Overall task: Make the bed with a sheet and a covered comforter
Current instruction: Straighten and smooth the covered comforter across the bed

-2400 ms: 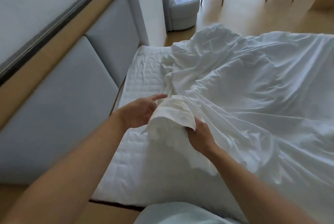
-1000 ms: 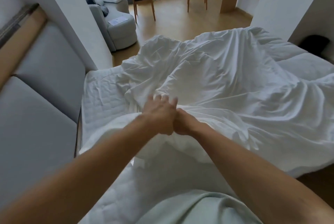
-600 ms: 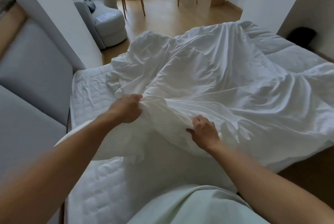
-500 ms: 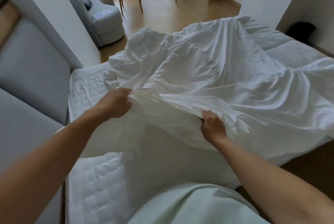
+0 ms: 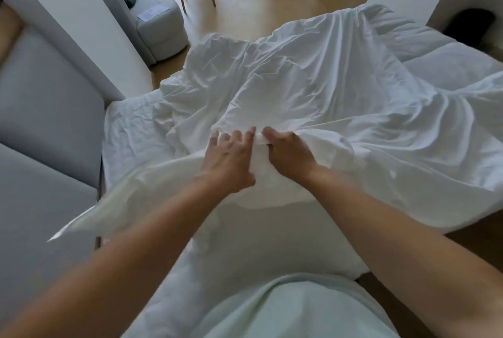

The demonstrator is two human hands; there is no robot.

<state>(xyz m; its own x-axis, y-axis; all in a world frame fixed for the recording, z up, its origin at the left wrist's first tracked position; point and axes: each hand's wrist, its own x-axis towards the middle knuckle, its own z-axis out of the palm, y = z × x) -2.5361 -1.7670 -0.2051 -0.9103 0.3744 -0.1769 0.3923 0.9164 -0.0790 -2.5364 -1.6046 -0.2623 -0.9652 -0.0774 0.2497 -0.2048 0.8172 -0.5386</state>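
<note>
The left hand (image 5: 230,158) lies just right of the bare strip of mattress (image 5: 128,130) that runs along the grey headboard (image 5: 46,108). Its fingers are straight and spread, flat on the lifted near edge of the sheet (image 5: 313,87). Its thumb is hidden, so I cannot tell whether it pinches the cloth from below. The right hand (image 5: 288,155) is just beside it, almost touching. Its fingers are curled round a bunched fold of the same edge, a firm hold.

The sheet is heaped and creased across the middle of the bed. Its near edge is raised off the mattress between the hands, and a loose flap trails to the left, out over the side of the mattress. To the right the cloth slopes down over the bed's side. Past it, at the far right, sits a puffier white bulk (image 5: 451,68), likely the comforter, though sheet and comforter blend there.

The step in hand looks like finding and sorting out the sheet's edge so it can be spread; the task is at an early stage, with the mattress still partly uncovered. Next, the left hand needs to close on the hem near the right. Then the two hands should part along the edge to draw it taut toward the headboard. The slack flap could drag or fold under.
</note>
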